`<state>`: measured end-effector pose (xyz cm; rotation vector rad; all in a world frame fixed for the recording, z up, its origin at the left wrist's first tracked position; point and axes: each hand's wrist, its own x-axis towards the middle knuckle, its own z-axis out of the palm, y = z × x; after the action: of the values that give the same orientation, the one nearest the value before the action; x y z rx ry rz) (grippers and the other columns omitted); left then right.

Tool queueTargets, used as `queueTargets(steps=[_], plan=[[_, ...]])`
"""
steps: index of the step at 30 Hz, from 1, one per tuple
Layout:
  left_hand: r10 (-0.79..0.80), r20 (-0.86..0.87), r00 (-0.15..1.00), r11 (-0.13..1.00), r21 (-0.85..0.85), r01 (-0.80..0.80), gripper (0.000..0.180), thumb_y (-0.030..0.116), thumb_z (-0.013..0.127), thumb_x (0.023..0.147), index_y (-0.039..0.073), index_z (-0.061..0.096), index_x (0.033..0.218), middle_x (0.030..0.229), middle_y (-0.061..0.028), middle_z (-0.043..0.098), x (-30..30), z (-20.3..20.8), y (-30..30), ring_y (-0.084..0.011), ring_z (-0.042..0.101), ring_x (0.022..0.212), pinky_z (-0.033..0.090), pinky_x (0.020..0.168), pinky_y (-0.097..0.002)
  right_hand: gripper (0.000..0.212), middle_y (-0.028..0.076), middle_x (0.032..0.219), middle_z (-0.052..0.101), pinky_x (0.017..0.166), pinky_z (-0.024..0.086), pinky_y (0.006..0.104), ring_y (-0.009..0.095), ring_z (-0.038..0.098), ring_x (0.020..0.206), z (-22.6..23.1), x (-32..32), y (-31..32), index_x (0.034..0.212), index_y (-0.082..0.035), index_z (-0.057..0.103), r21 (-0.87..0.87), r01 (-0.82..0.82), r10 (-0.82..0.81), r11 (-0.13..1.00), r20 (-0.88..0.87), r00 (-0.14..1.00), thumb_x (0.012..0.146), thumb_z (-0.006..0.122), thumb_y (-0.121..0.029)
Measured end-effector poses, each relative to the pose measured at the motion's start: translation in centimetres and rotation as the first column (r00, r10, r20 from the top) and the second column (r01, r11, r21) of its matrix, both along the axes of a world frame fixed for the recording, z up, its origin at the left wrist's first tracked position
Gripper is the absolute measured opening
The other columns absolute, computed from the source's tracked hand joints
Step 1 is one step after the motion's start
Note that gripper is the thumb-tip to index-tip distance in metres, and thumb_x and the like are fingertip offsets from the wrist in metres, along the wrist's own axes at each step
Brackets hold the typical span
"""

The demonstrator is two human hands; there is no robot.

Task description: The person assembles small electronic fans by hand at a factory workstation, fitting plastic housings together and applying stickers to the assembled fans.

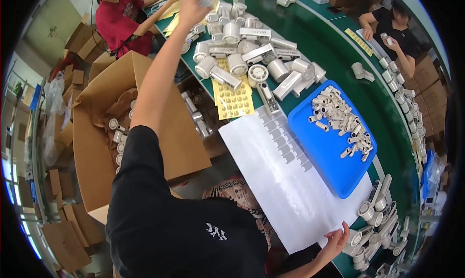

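My left arm stretches far forward over the bench. At its end, my left hand (193,9) is closed round a pale handheld fan (207,1), of which only a blurred part shows. Just beyond and to the right lies a big heap of white handheld fans (237,64) with round heads and stubby handles. My right hand (337,239) hovers by the near right corner of a white sheet (276,190), its fingers apart and nothing in them. Beside it more fans (370,224) are piled. A strip of grey stickers (283,137) lies along the sheet's far edge.
A blue tray (329,166) holds many small white parts. Yellow sticker sheets (235,101) lie under the heap. To my left stands an open carton (179,132) with fans inside. One person (121,18) sits far left, another (397,33) across the green belt (329,50).
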<state>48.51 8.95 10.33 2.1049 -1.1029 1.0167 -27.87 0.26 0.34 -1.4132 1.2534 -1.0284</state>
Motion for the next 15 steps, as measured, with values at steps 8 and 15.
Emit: queueTargets(steps=[8,15], plan=[[0.109,-0.229,0.967,0.985,0.152,-0.075,0.049,0.01,0.07,0.07,0.01,0.061,0.119,0.124,-0.0178,0.056,8.1,-7.1,2.5,-0.0336,0.053,0.116,0.042,0.098,-0.0413,0.021,-0.001,0.069,0.048,0.055,0.039,0.0207,0.007,0.046,0.062,0.9,-2.4,2.6,0.111,0.001,0.057,-0.065,0.061,-0.074,0.996,-0.234,0.969,0.093,0.051,-0.006],[-0.225,0.011,0.974,0.93,0.301,0.211,0.05,-0.01,0.047,0.07,0.0,0.06,0.117,0.121,-0.0215,0.059,22.7,-7.1,6.6,-0.0347,0.053,0.117,0.038,0.102,-0.0385,0.021,-0.002,0.063,0.05,0.05,0.036,0.0199,0.004,0.048,0.056,3.2,-2.5,1.8,0.109,-0.003,0.061,-0.004,0.038,-0.038,0.999,-0.139,0.989,0.088,0.059,-0.007]])
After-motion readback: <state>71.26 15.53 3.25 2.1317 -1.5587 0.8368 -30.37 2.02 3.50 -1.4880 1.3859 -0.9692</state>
